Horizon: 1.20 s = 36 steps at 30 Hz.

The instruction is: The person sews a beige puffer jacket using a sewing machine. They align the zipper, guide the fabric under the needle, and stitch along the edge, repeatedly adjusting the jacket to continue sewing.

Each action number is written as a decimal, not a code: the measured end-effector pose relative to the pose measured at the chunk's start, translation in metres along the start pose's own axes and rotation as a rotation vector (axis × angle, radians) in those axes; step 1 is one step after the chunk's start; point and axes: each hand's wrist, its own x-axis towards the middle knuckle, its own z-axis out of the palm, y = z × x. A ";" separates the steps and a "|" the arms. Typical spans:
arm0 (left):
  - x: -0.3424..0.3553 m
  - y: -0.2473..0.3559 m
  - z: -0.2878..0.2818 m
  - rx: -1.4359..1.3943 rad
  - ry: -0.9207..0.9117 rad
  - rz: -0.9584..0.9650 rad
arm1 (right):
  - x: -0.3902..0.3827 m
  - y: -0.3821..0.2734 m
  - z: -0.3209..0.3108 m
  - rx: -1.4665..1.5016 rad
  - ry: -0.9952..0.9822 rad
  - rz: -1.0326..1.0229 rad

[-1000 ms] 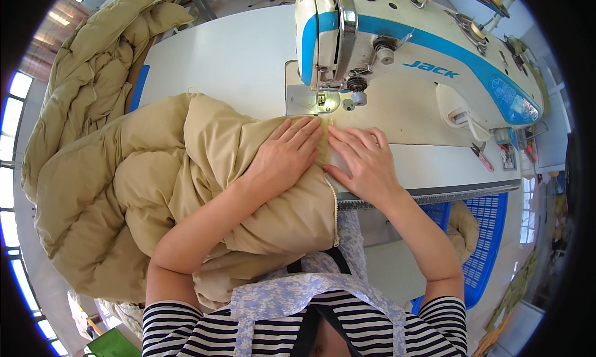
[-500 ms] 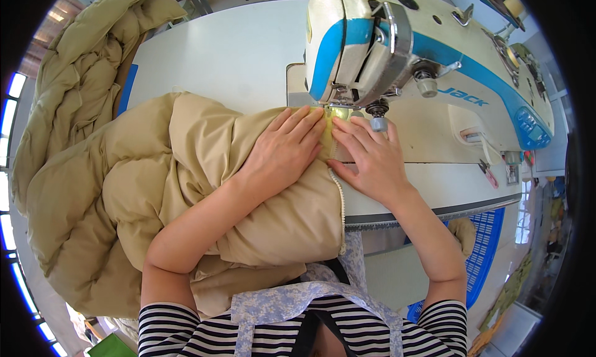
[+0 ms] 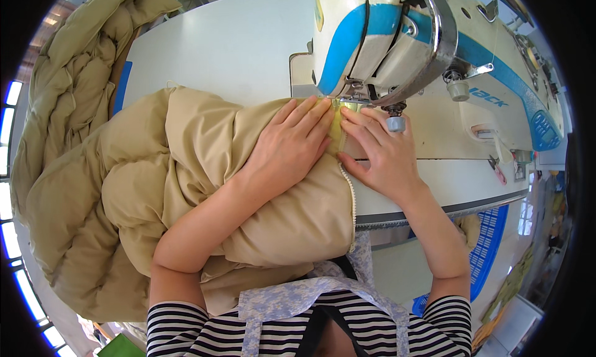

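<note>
A tan quilted puffy garment point(image 3: 130, 189) spreads from the left to the needle area of a white and blue sewing machine point(image 3: 347, 40). My left hand point(image 3: 288, 146) lies flat on it, outstretched fingertips just left of the presser foot point(image 3: 351, 101). My right hand point(image 3: 385, 158) is right of the zipper edge point(image 3: 351, 202), fingertips resting on a narrow yellowish strip point(image 3: 336, 130) by the foot, thumb out toward the zipper, fingers apart. The machine head partly hides the strip and the right fingertips.
More bunched tan quilted fabric point(image 3: 68, 77) is piled at the far left beside the white tabletop point(image 3: 217, 40). Pink-handled snips point(image 3: 496, 171) lie at the right of the table. A blue plastic basket point(image 3: 484, 245) holding tan material stands below the table edge at right.
Both hands and the garment edge have shifted forward, farther under the machine head. The view has shifted, so the machine appears larger and farther right.
</note>
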 end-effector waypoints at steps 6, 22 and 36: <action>0.000 0.000 0.001 0.034 0.006 -0.004 | 0.001 -0.001 0.001 0.002 0.030 0.004; -0.002 0.003 -0.002 0.048 -0.055 -0.029 | -0.003 -0.001 0.004 0.015 0.035 0.022; -0.037 -0.002 -0.045 0.143 0.132 -0.222 | -0.053 -0.062 -0.052 1.529 -0.209 0.927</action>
